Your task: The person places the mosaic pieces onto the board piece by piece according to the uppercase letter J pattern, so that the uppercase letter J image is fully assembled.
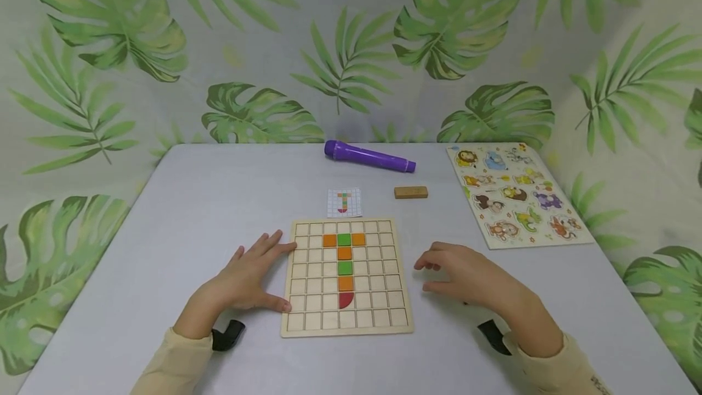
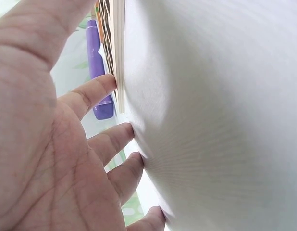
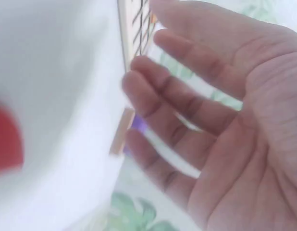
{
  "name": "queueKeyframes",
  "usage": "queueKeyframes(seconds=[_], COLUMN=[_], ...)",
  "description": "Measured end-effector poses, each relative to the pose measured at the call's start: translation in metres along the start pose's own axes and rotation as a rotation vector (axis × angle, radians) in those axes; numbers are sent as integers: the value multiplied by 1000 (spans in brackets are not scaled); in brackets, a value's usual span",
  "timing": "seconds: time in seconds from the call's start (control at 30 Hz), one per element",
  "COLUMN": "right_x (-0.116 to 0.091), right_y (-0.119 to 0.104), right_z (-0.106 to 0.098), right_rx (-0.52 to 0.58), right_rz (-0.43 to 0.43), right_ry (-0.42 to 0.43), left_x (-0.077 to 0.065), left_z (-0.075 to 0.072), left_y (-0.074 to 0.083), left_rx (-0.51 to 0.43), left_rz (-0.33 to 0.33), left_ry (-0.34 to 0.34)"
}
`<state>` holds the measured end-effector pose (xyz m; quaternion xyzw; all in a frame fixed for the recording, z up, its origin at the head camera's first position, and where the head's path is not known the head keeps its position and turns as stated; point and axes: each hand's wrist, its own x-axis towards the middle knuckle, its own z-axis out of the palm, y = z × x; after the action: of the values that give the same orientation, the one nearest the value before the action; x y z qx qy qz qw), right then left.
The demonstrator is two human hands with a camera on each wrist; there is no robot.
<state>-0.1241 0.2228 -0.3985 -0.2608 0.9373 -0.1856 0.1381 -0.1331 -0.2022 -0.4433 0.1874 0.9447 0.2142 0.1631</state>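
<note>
A wooden grid board [image 1: 404, 316] lies flat with orange and green square tiles [image 1: 345, 267] in a T shape and a red quarter-round piece [image 1: 346, 300] at the foot of the column. My left hand [image 1: 245, 273] spreads its fingers at the board's left side, thumb and index fingertips against the edge; the other fingertips rest on the table. To the right of the board hovers my right hand [image 1: 460, 273], fingers loosely bent, holding nothing. A blurred red shape [image 3: 6, 139] shows at the edge of the right wrist view.
Behind the board lies a small card [image 1: 344, 202] printed with a similar coloured pattern. A wooden block [image 1: 411, 192] and a purple microphone-shaped toy [image 1: 370, 156] lie farther back. An animal puzzle board [image 1: 518, 197] sits at the right. Leaf-print cloth [image 1: 345, 60] surrounds the table.
</note>
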Motion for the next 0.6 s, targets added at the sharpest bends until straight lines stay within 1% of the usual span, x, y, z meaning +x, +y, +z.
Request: queueKeyframes(seconds=[0.13,0.23,0.37,0.6], right_x=[-18,-28,-37,-45], right_y=[16,25,35,45], right_z=[-6,-9,-9,-3], right_rx=[63,79,85,124], right_rz=[115,161,205,271], right_ry=[-29,-35,-37,-43], left_x=[-1,-1,-1,0], left_z=[-1,-2,-3,0], left_y=[1,2,2,0], left_rx=[0,-1,-6,-11], left_rz=[5,7,9,9], left_ry=[0,5,6,4])
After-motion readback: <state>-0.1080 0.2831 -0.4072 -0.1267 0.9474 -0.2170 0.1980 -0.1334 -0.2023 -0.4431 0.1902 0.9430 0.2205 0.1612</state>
